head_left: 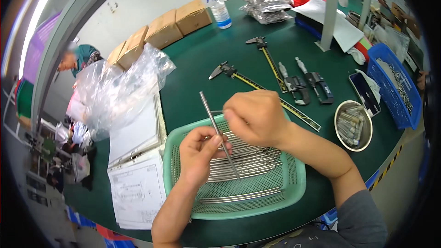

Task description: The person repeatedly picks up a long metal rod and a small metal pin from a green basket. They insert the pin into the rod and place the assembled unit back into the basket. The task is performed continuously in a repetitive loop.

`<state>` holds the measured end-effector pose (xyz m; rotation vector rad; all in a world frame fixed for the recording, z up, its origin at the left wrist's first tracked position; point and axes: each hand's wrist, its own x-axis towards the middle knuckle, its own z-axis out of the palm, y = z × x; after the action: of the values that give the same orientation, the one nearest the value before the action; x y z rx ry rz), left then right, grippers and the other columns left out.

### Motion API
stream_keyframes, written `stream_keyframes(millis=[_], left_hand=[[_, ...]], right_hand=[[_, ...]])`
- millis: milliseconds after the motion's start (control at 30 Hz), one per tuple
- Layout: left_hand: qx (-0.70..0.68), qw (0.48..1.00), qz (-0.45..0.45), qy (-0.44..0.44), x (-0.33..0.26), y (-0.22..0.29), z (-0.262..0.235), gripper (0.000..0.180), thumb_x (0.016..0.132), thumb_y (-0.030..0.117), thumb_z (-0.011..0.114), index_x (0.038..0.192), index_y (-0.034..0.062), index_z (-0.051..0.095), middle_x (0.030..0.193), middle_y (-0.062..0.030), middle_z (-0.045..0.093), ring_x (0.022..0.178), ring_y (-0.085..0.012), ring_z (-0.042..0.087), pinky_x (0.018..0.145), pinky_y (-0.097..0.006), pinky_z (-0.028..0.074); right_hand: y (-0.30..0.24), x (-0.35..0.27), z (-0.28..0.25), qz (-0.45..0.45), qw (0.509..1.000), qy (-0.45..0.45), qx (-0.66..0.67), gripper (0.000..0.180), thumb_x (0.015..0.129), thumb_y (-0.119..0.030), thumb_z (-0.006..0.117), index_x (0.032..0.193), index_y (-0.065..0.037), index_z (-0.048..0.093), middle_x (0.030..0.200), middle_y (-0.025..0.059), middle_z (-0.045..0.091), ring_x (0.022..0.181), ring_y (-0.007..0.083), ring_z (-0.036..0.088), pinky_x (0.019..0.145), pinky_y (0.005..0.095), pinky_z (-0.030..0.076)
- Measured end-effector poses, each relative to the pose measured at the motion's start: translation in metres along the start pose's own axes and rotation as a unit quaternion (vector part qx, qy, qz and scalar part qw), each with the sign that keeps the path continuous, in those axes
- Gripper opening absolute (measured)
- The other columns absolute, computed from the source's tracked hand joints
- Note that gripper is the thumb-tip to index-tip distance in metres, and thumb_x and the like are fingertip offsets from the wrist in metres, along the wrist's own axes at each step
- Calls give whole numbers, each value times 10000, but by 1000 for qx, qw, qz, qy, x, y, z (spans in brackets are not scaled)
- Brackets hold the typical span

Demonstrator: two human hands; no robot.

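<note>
In my left hand (198, 154) a slim steel rod (208, 109) is pinched between thumb and fingers. The rod slants, its upper end leaning away to the left and its lower end over the green mesh basket (297, 179). My right hand (257, 117) is closed just right of the rod's upper part. A thin metal pin (217, 111) pokes out from its fingertips toward the rod; whether they touch I cannot tell. Beneath both hands, many similar steel rods (248, 171) lie side by side in the basket, with a few apart near its front.
Two calipers (268, 62) and two micrometers (296, 87) lie beyond the basket. At right are a metal bowl of small tubes (351, 126) and a blue bin (395, 87). Papers (135, 193) and a plastic bag (124, 87) are at left; a spray bottle (220, 13) and cartons (161, 27) stand behind.
</note>
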<state>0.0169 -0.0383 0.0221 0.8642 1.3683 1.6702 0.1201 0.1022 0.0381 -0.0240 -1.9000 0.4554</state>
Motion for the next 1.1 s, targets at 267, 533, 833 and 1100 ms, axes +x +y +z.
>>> stream_keyframes(millis=[267, 533, 833, 1100], left_hand=[[-141, 990, 20, 12, 4, 3, -11, 133, 882, 120, 521, 951, 9, 494, 887, -93, 567, 794, -164, 614, 662, -301, 571], [-175, 984, 18, 19, 5, 2, -13, 131, 892, 130, 505, 970, 26, 493, 917, -80, 555, 823, -153, 604, 675, -301, 570], [-183, 982, 16, 37, 5, 2, -14, 139, 896, 142, 501, 979, 31, 496, 922, -76, 549, 842, -151, 597, 673, -296, 566], [-158, 986, 12, 52, 8, 0, -15, 146, 894, 152, 508, 971, 28, 494, 919, -73, 545, 840, -150, 592, 673, -289, 561]], right_hand=[[-1, -1, -2, -84, 988, -112, 62, 131, 605, -78, 563, 556, -77, 442, 474, 53, 434, 402, 233, 470, 394, 327, 369], [-3, -1, -1, -99, 981, -156, 57, 140, 604, -89, 564, 551, -75, 435, 474, 52, 435, 406, 237, 475, 394, 337, 378], [-6, 1, -2, -107, 978, -176, 34, 157, 625, -111, 583, 560, -74, 445, 488, 51, 449, 427, 236, 494, 409, 339, 393], [-6, -2, 1, -110, 971, -210, 7, 165, 641, -121, 589, 564, -76, 451, 487, 45, 459, 434, 234, 506, 418, 341, 402]])
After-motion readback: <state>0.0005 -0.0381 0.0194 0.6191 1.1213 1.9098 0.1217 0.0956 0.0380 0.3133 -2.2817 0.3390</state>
